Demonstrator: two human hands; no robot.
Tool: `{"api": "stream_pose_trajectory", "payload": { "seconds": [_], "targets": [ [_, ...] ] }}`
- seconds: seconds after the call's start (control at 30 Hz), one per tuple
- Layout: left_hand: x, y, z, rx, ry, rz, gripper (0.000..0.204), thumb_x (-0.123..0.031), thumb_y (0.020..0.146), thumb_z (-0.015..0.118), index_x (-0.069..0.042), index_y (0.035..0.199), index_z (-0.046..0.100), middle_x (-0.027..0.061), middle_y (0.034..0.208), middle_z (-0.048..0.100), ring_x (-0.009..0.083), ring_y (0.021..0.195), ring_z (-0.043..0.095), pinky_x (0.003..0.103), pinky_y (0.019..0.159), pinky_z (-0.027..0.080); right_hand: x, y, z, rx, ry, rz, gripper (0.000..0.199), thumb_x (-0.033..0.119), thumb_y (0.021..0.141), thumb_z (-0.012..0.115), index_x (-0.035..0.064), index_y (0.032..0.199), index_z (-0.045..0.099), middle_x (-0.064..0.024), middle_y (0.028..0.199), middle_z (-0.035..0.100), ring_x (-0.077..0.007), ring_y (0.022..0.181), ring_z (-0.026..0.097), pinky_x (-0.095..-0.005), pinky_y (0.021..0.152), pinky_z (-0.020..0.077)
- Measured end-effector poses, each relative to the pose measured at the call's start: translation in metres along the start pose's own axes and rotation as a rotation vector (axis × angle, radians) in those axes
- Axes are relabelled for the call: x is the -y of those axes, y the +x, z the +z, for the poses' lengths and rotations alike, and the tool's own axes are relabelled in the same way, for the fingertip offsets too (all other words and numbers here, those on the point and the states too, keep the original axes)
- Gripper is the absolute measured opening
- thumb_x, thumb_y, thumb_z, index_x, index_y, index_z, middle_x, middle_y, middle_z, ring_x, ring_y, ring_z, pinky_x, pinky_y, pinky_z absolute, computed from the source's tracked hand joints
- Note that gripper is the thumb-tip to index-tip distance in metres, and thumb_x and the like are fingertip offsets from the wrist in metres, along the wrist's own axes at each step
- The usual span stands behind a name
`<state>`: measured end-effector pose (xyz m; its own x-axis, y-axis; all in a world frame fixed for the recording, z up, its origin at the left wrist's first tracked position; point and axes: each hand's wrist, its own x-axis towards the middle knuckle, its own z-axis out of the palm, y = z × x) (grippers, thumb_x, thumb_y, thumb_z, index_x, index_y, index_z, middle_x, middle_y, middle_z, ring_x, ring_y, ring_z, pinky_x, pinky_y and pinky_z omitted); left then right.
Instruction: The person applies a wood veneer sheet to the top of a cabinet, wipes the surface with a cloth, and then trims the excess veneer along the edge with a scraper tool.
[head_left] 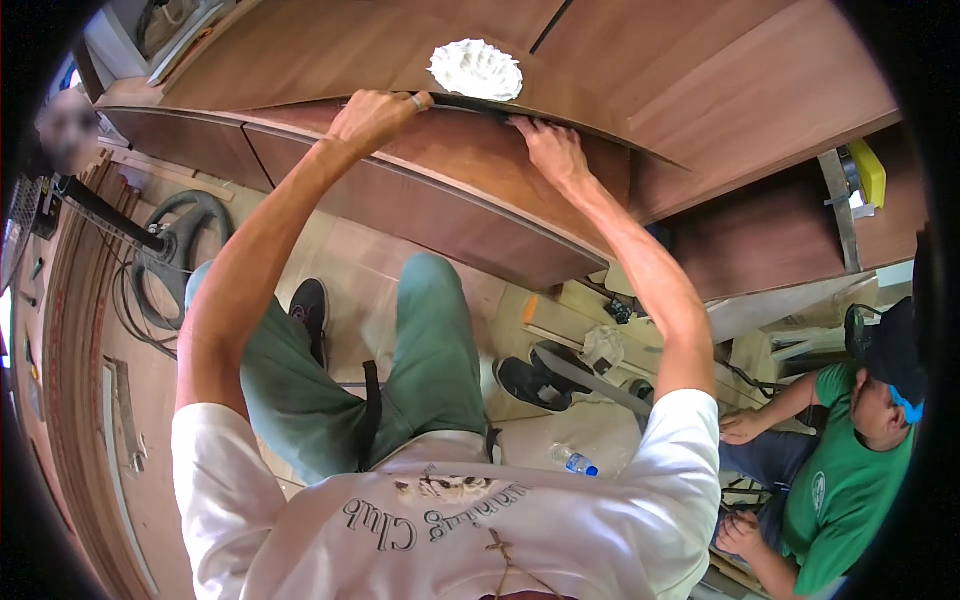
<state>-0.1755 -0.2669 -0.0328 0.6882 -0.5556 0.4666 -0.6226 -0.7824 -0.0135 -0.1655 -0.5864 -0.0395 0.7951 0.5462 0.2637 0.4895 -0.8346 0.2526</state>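
Observation:
My left hand (372, 115) grips the edge of a curved brown wooden panel (470, 170), fingers curled over the top lip, a ring on one finger. My right hand (550, 148) presses flat against the same edge a little to the right, fingers spread along the seam where the panel meets the wooden top (700, 80). A mound of white paste (476, 70) sits on the top just beyond both hands. Whether a thin tool lies under the left fingers is unclear.
My green-trousered legs and black shoes (312, 305) stand on the floor below. A person in a green shirt (850, 480) crouches at lower right. A plastic bottle (573, 460), cables (170, 260), a yellow tool (868, 170) and wood strips lie around.

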Motion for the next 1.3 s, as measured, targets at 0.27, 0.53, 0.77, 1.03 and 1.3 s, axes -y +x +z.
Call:
{"api": "stream_pose_trajectory", "payload": {
  "seconds": [0.27,0.53,0.77,1.03,1.3],
  "targets": [
    [-0.007,0.006,-0.021,0.061,-0.04,-0.056,0.024,-0.011,0.09,0.046,-0.014,0.109,0.06,0.0127,0.086,0.069,0.0338,0.079,0.067,0.044,0.064,0.053,-0.012,-0.009,0.018,-0.222,0.065,-0.02,0.039,0.001,0.087,0.047,0.0155,0.119,0.062,-0.0153,0.096,0.071,-0.033,0.079,0.07,-0.0453,0.066,0.0587],
    [0.002,0.008,-0.01,0.09,0.002,-0.063,0.03,-0.009,0.089,0.046,-0.016,0.114,0.061,0.0149,0.082,0.069,0.0347,0.075,0.067,0.046,0.062,0.052,0.019,-0.027,0.023,-0.458,0.164,-0.008,0.023,0.007,0.083,0.061,0.0129,0.103,0.069,-0.012,0.095,0.071,-0.0297,0.083,0.069,-0.0397,0.069,0.0579],
    [-0.003,0.009,-0.009,0.06,-0.037,-0.056,0.031,-0.01,0.088,0.048,-0.016,0.115,0.062,0.0156,0.08,0.068,0.0345,0.074,0.067,0.046,0.06,0.051,-0.006,-0.063,0.013,-0.209,0.343,0.31,0.047,0.019,0.083,0.07,0.0122,0.127,0.059,-0.0137,0.13,0.058,-0.0305,0.114,0.059,-0.0371,0.093,0.0507],
    [0.002,0.008,-0.006,0.055,-0.013,-0.054,0.031,-0.01,0.089,0.047,-0.017,0.115,0.062,0.0162,0.079,0.068,0.0346,0.073,0.067,0.046,0.06,0.051,-0.075,-0.046,0.057,-0.317,1.412,1.042,0.058,0.015,0.089,0.065,-0.0016,0.139,0.041,-0.0227,0.13,0.054,-0.0303,0.118,0.055,-0.0404,0.099,0.0462],
    [-0.004,0.008,-0.008,0.053,-0.046,-0.054,0.031,-0.011,0.089,0.048,-0.017,0.115,0.063,0.0165,0.079,0.068,0.035,0.073,0.067,0.046,0.061,0.051,-0.055,0.009,0.076,-0.483,2.49,1.265,0.053,0.035,0.095,0.051,0.0068,0.14,0.041,-0.02,0.14,0.045,-0.0407,0.125,0.046,-0.0584,0.102,0.0401]
  ]
}}
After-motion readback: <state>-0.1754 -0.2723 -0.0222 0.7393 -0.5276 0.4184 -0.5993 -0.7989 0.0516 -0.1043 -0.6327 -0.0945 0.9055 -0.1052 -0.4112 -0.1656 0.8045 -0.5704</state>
